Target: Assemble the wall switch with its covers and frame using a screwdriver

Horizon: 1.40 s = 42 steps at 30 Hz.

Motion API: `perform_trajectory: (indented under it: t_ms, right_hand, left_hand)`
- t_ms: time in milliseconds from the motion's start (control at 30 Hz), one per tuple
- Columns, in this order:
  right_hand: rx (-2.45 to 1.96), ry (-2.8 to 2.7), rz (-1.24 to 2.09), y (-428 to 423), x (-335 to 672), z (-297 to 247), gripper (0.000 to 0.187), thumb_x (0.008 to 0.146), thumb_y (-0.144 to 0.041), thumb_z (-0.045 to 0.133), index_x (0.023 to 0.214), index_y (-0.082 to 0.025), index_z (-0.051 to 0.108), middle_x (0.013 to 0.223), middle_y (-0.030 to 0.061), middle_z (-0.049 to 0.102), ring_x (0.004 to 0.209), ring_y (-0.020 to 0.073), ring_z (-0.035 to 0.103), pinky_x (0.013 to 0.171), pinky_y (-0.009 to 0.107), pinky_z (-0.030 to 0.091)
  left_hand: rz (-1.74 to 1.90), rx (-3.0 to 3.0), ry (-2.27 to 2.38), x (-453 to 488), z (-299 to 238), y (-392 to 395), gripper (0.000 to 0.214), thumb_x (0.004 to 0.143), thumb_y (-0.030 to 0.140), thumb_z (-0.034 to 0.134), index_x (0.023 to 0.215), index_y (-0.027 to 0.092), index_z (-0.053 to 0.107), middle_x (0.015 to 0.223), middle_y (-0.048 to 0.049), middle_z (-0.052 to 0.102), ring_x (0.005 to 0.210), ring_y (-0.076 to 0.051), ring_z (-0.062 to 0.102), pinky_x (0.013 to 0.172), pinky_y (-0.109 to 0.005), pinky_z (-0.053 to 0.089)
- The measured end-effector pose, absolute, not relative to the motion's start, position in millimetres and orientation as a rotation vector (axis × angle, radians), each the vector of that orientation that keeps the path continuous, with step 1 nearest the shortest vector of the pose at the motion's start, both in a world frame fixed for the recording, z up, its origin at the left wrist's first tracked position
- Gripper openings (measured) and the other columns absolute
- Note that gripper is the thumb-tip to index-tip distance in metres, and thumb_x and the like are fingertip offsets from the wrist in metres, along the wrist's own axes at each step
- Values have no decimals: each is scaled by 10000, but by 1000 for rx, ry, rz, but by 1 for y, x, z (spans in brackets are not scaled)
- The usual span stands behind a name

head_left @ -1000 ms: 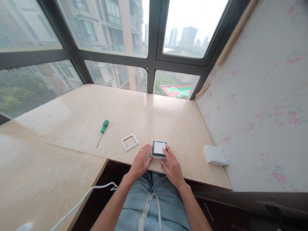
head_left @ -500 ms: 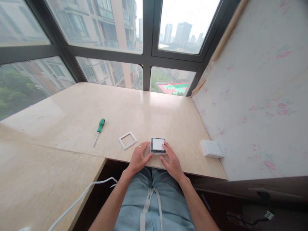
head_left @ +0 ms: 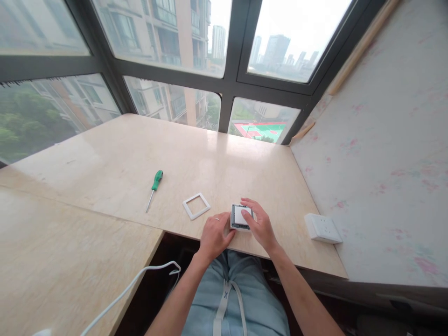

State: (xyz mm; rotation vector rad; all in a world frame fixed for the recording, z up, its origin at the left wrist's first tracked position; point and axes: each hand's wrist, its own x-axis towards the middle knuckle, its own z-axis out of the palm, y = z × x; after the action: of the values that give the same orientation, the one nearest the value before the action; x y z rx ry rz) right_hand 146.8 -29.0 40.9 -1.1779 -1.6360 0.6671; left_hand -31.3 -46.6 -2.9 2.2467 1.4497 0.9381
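A wall switch with white rockers and a dark inner frame lies on the stone ledge near its front edge. My left hand steadies it, fingers closed along its left side and thumb at the near corner. Over its right part is my right hand, the thumb on the white face and the fingers bent around the far right edge. That hand hides the switch's right side. Just left of my hands, a white square cover frame lies flat and apart from the switch.
A green-handled screwdriver lies farther left on the ledge. Against the papered wall at right is a white socket box. A white cable crosses the lower left. Windows border the far side.
My right hand has shifted over the switch, its thumb now farther onto the face. My left hand has closed in along the left side. The whole view has turned slightly.
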Motion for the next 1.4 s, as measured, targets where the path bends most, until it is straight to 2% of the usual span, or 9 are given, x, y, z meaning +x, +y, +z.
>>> perform_trajectory:
  t_ms: [133, 300, 400, 533, 633, 800, 1000, 1133, 1400]
  right_hand:
    - [-1019, -2016, 649, 0, 98, 55, 363, 906, -203, 594, 1264, -246, 637, 1353, 101, 637, 1307, 234, 554, 1131, 464, 426]
    - [-914, -2677, 564, 50, 47, 45, 975, 686, -171, 824, 1539, -227, 354, 1586, 156, 394, 1477, 326, 344, 1188, 508, 331]
    - [-866, -2786, 583, 79, 30, 35, 1079, 600, -198, 892, 1537, -188, 357, 1512, 191, 493, 1395, 352, 467, 1126, 489, 402]
    - [-785, -2874, 571, 100, 25, 32, 1047, 584, -298, 918, 1499, -194, 421, 1353, 167, 638, 1237, 334, 603, 1035, 451, 471]
    - [-751, -2909, 532, 101, 30, 35, 1007, 604, -369, 912, 1476, -173, 447, 1297, 173, 659, 1207, 338, 607, 1031, 469, 468]
    - [-794, -2888, 448, 89, 39, 37, 1010, 682, -483, 846, 1478, -50, 402, 1308, 253, 608, 1226, 369, 569, 1032, 510, 461]
    - [-848, -2797, 372, 76, 48, 36, 995, 726, -506, 800, 1519, -110, 346, 1325, 231, 611, 1217, 356, 587, 1028, 512, 467]
    - [-862, -2704, 340, 74, 60, 46, 1009, 743, -508, 783, 1526, -80, 313, 1294, 239, 631, 1211, 365, 594, 1018, 530, 474]
    - [-905, -2538, 266, 56, 132, 81, 938, 791, -542, 732, 1535, -147, 320, 1315, 200, 636, 1213, 356, 602, 1005, 530, 499]
  left_hand:
    - [890, 2268, 1492, -30, -6, -45, 282, 843, 254, 668, 1113, 194, 612, 1018, -102, 731, 991, -319, 675, 852, -462, 522]
    - [879, 2241, 1517, -30, -10, -45, 294, 808, 271, 705, 1075, 175, 631, 1066, -152, 722, 1020, -389, 666, 863, -533, 514]
    - [886, 2229, 1490, -31, -8, -47, 279, 823, 271, 695, 1077, 192, 611, 1066, -132, 709, 1041, -371, 650, 904, -544, 494]
    - [892, 2207, 1453, -33, -5, -48, 406, 821, 247, 698, 1200, 209, 555, 1172, -114, 683, 1092, -340, 626, 959, -528, 470]
    - [888, 2200, 1435, -33, -5, -48, 457, 818, 238, 698, 1244, 212, 534, 1204, -116, 673, 1109, -335, 618, 979, -523, 460]
    - [895, 2200, 1421, -34, -4, -48, 442, 825, 241, 677, 1246, 204, 547, 1210, -125, 671, 1108, -344, 617, 969, -525, 467]
    - [871, 2196, 1399, -38, -4, -47, 336, 849, 227, 628, 1182, 189, 604, 1082, -126, 709, 1032, -341, 649, 912, -503, 507]
    - [939, 2222, 1347, -44, -10, -51, 424, 859, 209, 608, 1280, 190, 567, 1211, -133, 683, 1115, -329, 636, 974, -506, 497]
    - [1022, 2116, 1338, -59, -16, -63, 432, 887, 252, 614, 1314, 216, 564, 1275, -127, 673, 1182, -313, 625, 1013, -522, 492]
